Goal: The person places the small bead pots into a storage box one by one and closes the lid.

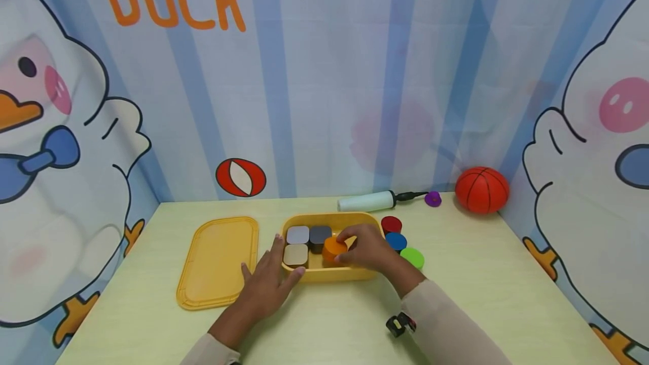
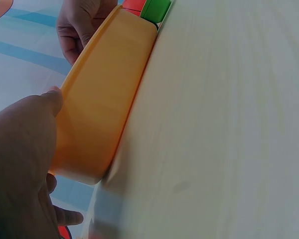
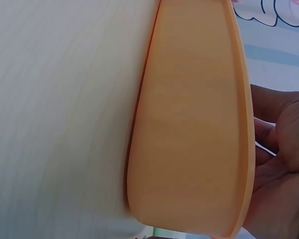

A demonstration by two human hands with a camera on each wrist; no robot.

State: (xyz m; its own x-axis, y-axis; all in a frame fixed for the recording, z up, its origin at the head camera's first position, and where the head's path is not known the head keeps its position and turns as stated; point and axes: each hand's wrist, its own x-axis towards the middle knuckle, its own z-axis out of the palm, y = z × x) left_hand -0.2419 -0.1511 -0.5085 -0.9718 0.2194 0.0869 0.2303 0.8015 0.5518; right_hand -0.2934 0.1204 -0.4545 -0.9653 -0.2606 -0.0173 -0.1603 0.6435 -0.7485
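A yellow box [image 1: 350, 276] holds a pale lavender block [image 1: 297, 234], a dark grey block [image 1: 320, 237], a beige block [image 1: 296, 255] and an orange block [image 1: 332, 249]. My right hand [image 1: 372, 248] reaches over the box's right end and pinches the orange block between thumb and fingers, inside the box. My left hand [image 1: 266, 285] lies spread at the box's left end, its thumb touching the front rim. In the right wrist view the box wall [image 3: 194, 114] hides the right fingertips and the block.
Just right of the box stand a red block [image 1: 391, 224], a blue block [image 1: 396, 241] and a green block [image 1: 413, 258]. A yellow lid [image 1: 218, 263] lies to the left. Behind are a hand pump [image 1: 367, 201], a small purple piece [image 1: 433, 199] and a red basketball [image 1: 482, 190].
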